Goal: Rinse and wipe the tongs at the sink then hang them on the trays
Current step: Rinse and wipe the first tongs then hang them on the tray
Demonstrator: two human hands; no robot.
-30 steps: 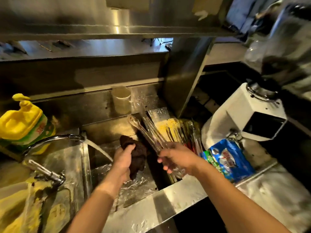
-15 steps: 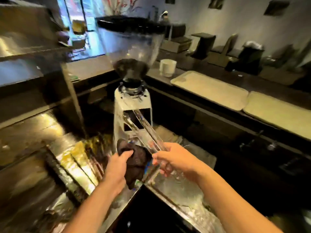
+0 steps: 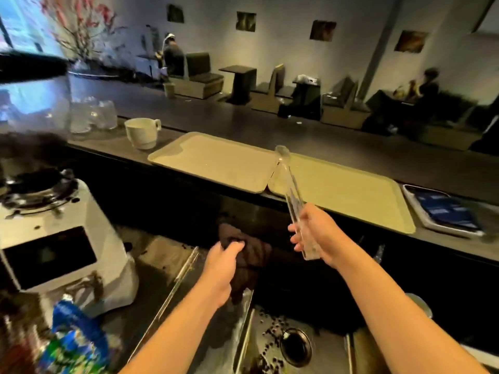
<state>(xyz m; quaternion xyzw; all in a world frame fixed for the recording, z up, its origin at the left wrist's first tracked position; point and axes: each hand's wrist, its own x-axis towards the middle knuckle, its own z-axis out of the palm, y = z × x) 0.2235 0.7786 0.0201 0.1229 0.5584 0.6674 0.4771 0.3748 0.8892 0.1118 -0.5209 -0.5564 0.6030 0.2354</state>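
Nearest, at the bottom: a steel sink [image 3: 272, 344] with a dark round drain [image 3: 295, 346] and scattered dark specks, likely coffee beans. To the near left, a blurred blue packet [image 3: 73, 338] and a white grinder [image 3: 62, 238] on the surface.

Just beyond the sink's far edge, left hand [image 3: 222, 265], grip curled round a dark cloth [image 3: 251, 255] and holding it bunched, low over the sink. To its right and slightly higher, right hand [image 3: 314, 233], grip wrapped round the hinge end of the clear tongs [image 3: 290, 195]. Tongs angled up and away, arms close together, tips reaching over the seam where two beige trays meet. Cloth and tongs apart, not touching.

Farther on, the left tray [image 3: 216, 160] and the right tray [image 3: 348, 195], side by side on a dark raised surface [image 3: 270, 130]; a white cup [image 3: 141, 133] left of them and a flat tray of dark blue items [image 3: 442, 211] to the right. Seating and tables in the far background.

By judgement: rinsing and wiping apparently done, hanging step now in hand. Next move likely calls for lowering the tongs so the arms straddle a tray's near rim, then easing the grip off gently. Whether the tips already touch a tray: cannot tell.
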